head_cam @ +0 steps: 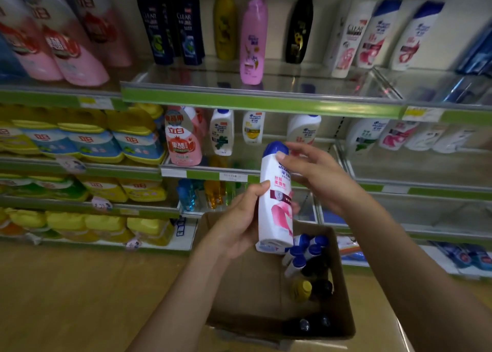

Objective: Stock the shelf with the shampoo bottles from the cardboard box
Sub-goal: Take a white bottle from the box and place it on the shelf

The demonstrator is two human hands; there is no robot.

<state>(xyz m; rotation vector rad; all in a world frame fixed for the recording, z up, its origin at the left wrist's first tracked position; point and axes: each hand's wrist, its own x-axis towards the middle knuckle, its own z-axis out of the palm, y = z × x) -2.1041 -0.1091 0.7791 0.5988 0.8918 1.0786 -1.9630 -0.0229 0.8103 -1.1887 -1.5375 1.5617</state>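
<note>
Shampoo bottle, white plastic with blue cap and pink swirl label [275,200], was held upright in mid-air above the open brown cardboard box [343,293], in front of the glass shelves. Left hand [239,224] was wrapped round its lower body, thumb on the front face, fingers curled behind. Right hand [311,170] was at the cap end: thumb tip was laid on the neck just under the cap, fingers were extended and loosely spread behind the bottle; whether those fingers touched it could not be told.

Step judged: one bottle lifted out of the box and being handed over or turned label-forward before placement. Task judged as under way — more blue-capped white bottles [300,256] plus a yellow-capped one and dark-capped ones were left in the box.

Matching white blue-capped bottles were seen on the middle glass shelf with green edge strip [266,177], with gaps between them, and on the upper shelf at right.

Next move judged to call for: a firm single-hand grip, a lift clear of the shelf lip, bottle set down upright, label outward, beside the matching ones, without the neighbours being knocked.
</note>
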